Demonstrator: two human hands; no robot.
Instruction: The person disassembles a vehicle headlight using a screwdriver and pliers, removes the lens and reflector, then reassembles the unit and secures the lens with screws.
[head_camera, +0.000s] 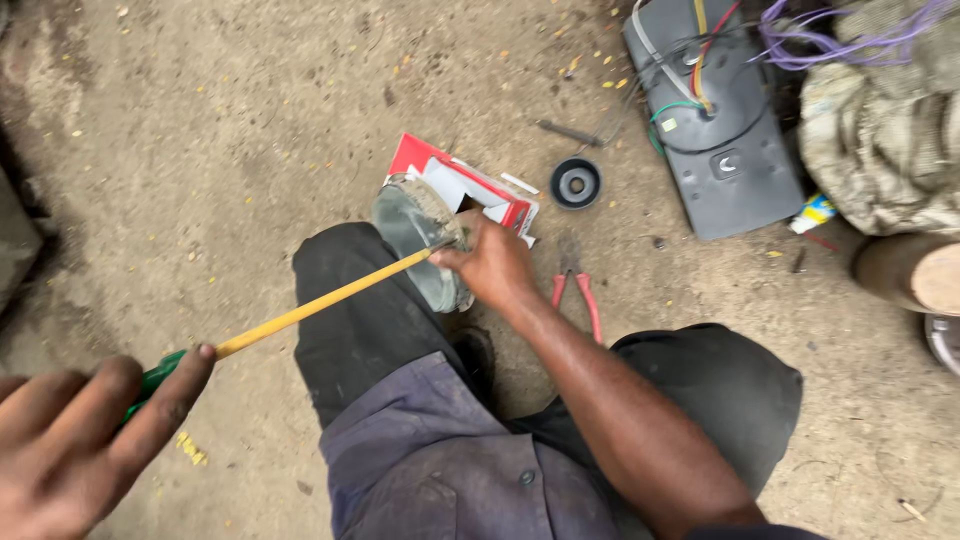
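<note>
Person sits on the dirt floor (200, 130), knee up. On that knee rests a round grey metal disc-shaped part (420, 240), tilted on edge; it's the landmark here. Right hand (492, 262) clamps the part's near rim, fingers closed around it, thumb on top. Left hand (75, 440) grips the green handle of a long screwdriver (300, 312) w/ yellow shaft, fingers wrapped, index laid along the handle. The tip meets the part right at the rim, next to the right thumb; can't tell exactly what it bites on.

To do this well, I'd say: keep the part pinned hard vs. the knee so it doesn't spin, keep the shaft in line w/ the tip, push steady, no jerks. The thumb sits v. close to the tip, so a slip would hit it.

Behind the part: red-and-white carton (470, 185). Right of it: red-handled pliers (575, 285) on the floor, small black ring (576, 183) beyond, and a grey housing w/ coloured wires (725, 150) further right.
</note>
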